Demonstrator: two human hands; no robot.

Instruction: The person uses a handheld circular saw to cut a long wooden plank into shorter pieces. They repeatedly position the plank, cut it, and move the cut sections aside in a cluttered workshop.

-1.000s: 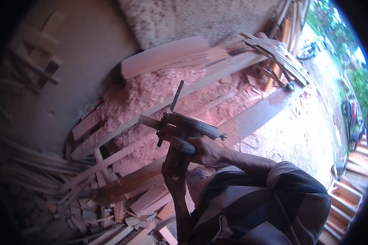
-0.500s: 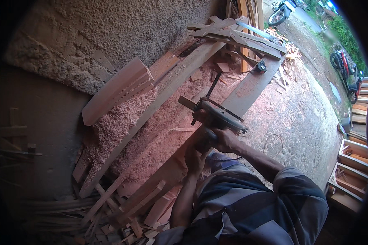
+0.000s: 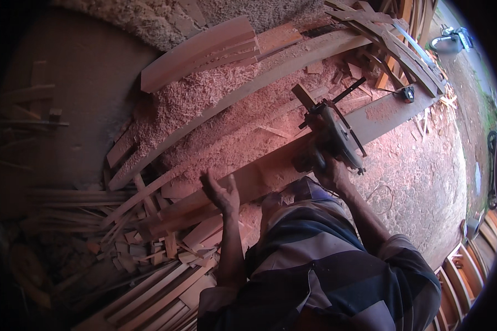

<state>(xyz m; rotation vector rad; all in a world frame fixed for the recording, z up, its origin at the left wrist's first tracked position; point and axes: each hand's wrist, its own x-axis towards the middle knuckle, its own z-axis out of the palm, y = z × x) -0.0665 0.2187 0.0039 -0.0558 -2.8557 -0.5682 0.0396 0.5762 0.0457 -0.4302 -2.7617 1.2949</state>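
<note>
A dark handheld circular saw (image 3: pixel 332 134) sits over a long wooden board (image 3: pixel 262 172) that runs slantwise in front of me. My right hand (image 3: pixel 335 175) is wrapped around the rear of the saw; the handle itself is mostly hidden by the fingers. My left hand (image 3: pixel 222 194) is off the saw, fingers spread, at the board's far edge to the left. Whether it touches the board I cannot tell. A small black tape measure (image 3: pixel 407 94) lies near the board's far right end.
Pink shavings (image 3: pixel 199 105) cover the ground beyond the board, with a long narrow plank (image 3: pixel 237 90) across them. A stack of planks (image 3: pixel 201 51) leans by the wall. Offcuts (image 3: pixel 130 248) pile up at lower left. Parked at upper right is a motorcycle (image 3: pixel 453 41).
My left hand has let go of the saw and moved left, opening its fingers. My right hand keeps the saw. The whole view has turned, shifting the scene.
</note>
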